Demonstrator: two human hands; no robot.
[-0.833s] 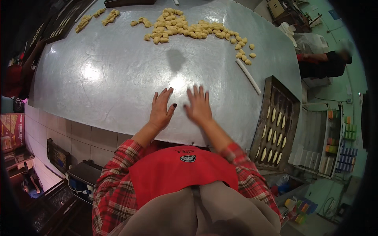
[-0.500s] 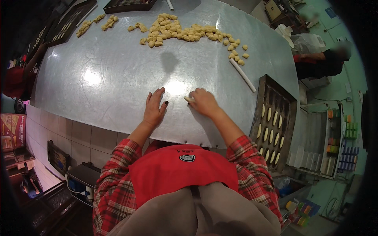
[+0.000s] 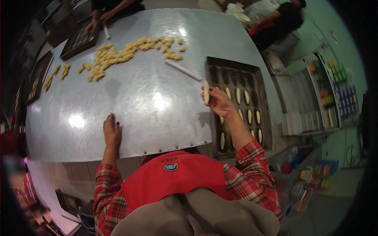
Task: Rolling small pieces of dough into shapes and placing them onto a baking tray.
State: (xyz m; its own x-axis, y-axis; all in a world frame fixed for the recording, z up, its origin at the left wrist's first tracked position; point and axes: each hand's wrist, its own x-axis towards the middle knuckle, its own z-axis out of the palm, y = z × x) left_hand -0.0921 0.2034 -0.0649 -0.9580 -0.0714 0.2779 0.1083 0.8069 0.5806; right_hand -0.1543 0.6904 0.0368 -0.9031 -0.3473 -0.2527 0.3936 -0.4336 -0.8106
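A pale, slim dough roll (image 3: 206,93) is pinched in my right hand (image 3: 222,103), held roughly upright at the left edge of a dark metal baking tray (image 3: 235,63). Rows of similar dough rolls (image 3: 238,95) lie in the tray's grooves; my right hand and forearm cover some of them. My left hand (image 3: 112,133) rests on the metal table (image 3: 141,129) near its front edge, fingers stretched out and holding nothing.
Many small yellowish dough pieces (image 3: 114,57) are heaped across the far side of the table. A white rolling pin (image 3: 183,70) lies left of the tray. At the far edge, a person's hands (image 3: 98,21) are by another tray (image 3: 80,41). Another person (image 3: 277,23) stands at far right.
My right hand has moved right from the table to the tray, carrying the dough roll. My left hand has shifted left. The view has turned to the right, and a person's hands now show at the far edge.
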